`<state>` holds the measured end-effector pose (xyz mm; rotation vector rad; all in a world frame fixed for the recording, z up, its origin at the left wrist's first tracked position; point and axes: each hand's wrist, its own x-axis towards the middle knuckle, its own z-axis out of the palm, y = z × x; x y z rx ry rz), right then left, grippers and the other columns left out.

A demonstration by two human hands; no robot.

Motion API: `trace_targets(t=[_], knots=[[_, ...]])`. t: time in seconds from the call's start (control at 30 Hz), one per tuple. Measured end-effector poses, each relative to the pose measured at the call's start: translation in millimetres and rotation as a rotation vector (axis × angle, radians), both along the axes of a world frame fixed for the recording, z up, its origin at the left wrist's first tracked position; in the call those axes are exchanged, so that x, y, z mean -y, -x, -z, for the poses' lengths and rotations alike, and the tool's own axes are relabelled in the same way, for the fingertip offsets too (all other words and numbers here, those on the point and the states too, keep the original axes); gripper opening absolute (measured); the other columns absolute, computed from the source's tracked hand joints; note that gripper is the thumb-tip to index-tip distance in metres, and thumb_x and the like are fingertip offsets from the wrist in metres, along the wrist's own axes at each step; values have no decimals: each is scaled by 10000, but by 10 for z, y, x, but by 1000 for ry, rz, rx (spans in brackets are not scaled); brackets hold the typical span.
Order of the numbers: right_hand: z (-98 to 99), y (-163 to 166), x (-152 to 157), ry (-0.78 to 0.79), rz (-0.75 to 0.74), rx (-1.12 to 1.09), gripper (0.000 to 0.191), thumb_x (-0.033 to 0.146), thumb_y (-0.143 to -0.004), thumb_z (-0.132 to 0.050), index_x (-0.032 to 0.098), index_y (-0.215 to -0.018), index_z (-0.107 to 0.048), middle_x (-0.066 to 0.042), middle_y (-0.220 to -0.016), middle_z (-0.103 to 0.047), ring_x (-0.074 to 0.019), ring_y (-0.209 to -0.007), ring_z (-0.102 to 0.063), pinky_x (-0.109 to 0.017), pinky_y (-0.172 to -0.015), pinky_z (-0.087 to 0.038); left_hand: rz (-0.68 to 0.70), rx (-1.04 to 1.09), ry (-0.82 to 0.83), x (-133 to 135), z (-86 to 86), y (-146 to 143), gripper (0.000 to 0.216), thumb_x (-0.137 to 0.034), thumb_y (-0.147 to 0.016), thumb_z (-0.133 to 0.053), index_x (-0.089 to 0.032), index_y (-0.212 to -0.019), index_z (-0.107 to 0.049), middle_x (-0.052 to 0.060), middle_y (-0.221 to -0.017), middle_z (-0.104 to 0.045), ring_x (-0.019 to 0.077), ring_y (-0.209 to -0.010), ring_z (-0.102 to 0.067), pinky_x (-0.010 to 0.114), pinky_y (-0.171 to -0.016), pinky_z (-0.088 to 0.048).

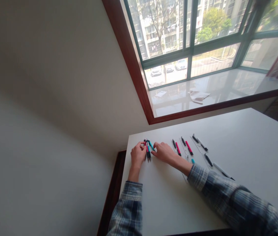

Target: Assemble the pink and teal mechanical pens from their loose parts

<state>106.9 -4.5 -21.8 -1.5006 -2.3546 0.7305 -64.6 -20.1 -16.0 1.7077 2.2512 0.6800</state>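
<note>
Squaring a small bundle of pens (148, 149) near the white tabletop (239, 154)'s far left corner, the left hand (138, 154) and right hand (163, 152) cup it loosely from both sides, apparently mid-gathering, with loose pens (189, 148) alongside seemingly next.

Head view, single camera: set high above the near edge of the white table (227, 137), facing forward and down but tilted, hands small at mid-distance, wall filling the left, window (190, 49) far right.
</note>
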Motion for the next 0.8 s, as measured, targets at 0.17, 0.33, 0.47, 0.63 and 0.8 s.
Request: trace_targets(t=[0.17,0.33,0.47,0.63,0.8], knots=[[17,-13,-46,28,-52,-49,400,308,-924,-669,156,-1292,-631,-111,-966,-786,-273,-1019,-715,-290,-790,-446,0,7,2,-2,0,8,196,-286,-894,-627,-278,-1057,-736,-17,-785,-739,179,-781,-663,258,-680,-386],[9,-14,-46,36,-94,-112,417,226,-915,-642,175,-1329,-622,-54,-915,-803,-236,-968,-723,-270,-765,-433,6,5,5,-5,10,14,206,-319,-898,-629,-271,-1068,-735,-9,-793,-740,178,-771,-659,256,-673,-389],[-1,-32,-46,37,-98,-143,393,199,-898,-650,176,-1290,-647,-46,-906,-806,-237,-961,-725,-270,-766,-435,14,-7,5,-7,30,16,222,-326,-896,-623,-273,-1079,-737,-4,-814,-747,185,-781,-661,256,-673,-386],[-31,-43,-35,49,-125,-178,332,214,-887,-674,216,-1219,-685,-14,-901,-807,-209,-894,-736,-255,-756,-448,17,-19,-2,-13,50,13,218,-326,-896,-621,-283,-1076,-735,-1,-829,-746,191,-781,-661,253,-680,-400],[-52,-53,-35,36,-154,-173,342,185,-878,-663,206,-1219,-688,-31,-935,-800,-224,-934,-729,-261,-765,-447,16,-20,6,-1,16,-5,224,-326,-896,-633,-276,-1089,-734,5,-844,-747,191,-809,-668,248,-705,-421]])
